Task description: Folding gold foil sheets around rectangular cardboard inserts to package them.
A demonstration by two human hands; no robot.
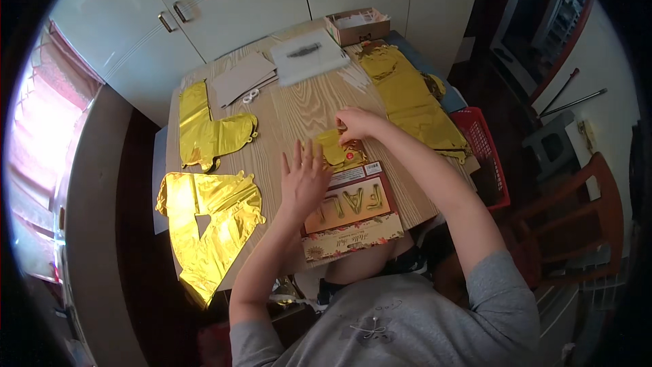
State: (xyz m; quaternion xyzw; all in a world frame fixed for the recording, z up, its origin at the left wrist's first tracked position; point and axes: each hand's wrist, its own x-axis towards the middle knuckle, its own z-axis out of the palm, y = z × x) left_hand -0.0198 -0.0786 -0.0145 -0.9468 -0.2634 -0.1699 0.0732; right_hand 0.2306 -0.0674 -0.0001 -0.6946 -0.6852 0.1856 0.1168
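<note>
A small folded gold foil balloon [331, 147] lies on the table in front of me, with a round red spot near its right side. Bent fingers of my right hand [358, 124] pinch its far right edge. My left hand [303, 180] is spread open at its left, fingertips pointing away from me; whether they touch the foil I cannot tell. Between my forearms, a flat printed package [354, 229] picturing gold letter balloons lies at the near table edge, its upper end next to the folded foil.
Flat foil balloons lie at the far left [195, 126], near left [210, 197] and right [414, 105] of the wooden table [278, 122]. Farther back are cardboard sheets [243, 76], ribbon rolls [250, 96], a translucent white sheet [309, 61] and an open box [358, 26]. A red basket [485, 156] stands right.
</note>
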